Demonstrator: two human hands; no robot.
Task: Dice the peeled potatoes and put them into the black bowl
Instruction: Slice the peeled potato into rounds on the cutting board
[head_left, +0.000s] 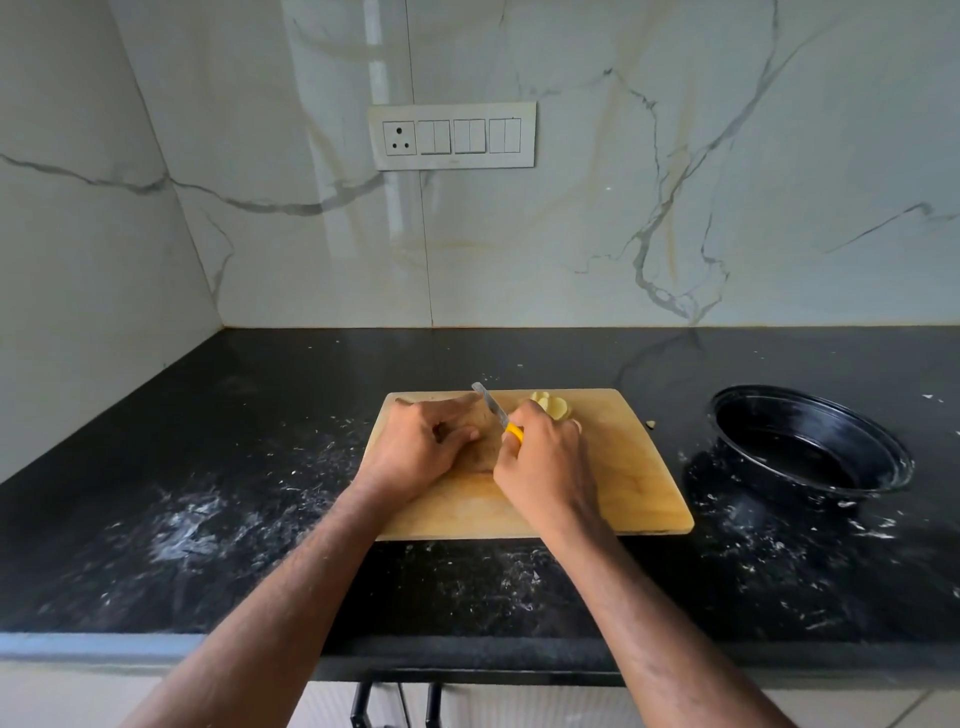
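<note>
Potato pieces (553, 405) at cutting board's (639, 467) 12 o'clock edge; right hand (545, 457) grips yellow-handled knife (498, 413); left hand (421, 447) curled, contents hidden; black bowl (810, 447) at 3 o'clock.

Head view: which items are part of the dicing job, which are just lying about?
In the job: cutting board, knife in right hand, left hand, potato pieces, black bowl.
Lying about: switch panel, stray scrap on counter.

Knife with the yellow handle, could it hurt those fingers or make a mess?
It might. The knife blade lies close beside the left hand, whose curled fingers could get nicked. A potato bit already lies off the cutting board, and the black bowl stands apart, so carried pieces may drop.
</note>
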